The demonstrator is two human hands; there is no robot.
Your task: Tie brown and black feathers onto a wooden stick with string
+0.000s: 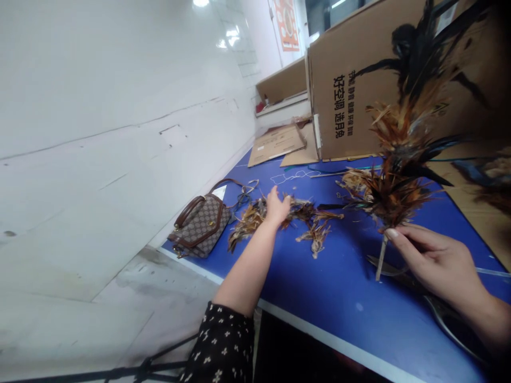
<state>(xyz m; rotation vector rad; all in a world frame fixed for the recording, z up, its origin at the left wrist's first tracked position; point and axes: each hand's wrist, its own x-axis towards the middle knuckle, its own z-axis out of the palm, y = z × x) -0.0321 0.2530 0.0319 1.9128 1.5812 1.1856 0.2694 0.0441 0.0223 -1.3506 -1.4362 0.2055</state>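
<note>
My right hand (439, 255) pinches the thin stick of a feather duster (399, 186) just below its feathers. The duster stands almost upright, brown and orange low down with long black plumes on top. Under that hand lies a pair of scissors (415, 284), partly hidden by the hand and wrist. My left hand (278, 206) reaches over a loose pile of brown feathers (249, 226), thumb and forefinger apart; nothing shows between them. Smaller feather tufts (317, 236) lie to the right of this hand.
A brown patterned handbag (202, 226) sits at the table's left edge, near the wall. White string (295, 175) lies behind the feathers on the blue table (319, 303). Flat cardboard (277, 143) and a large cardboard box (331, 106) stand at the back. More feathers (495, 175) are at far right.
</note>
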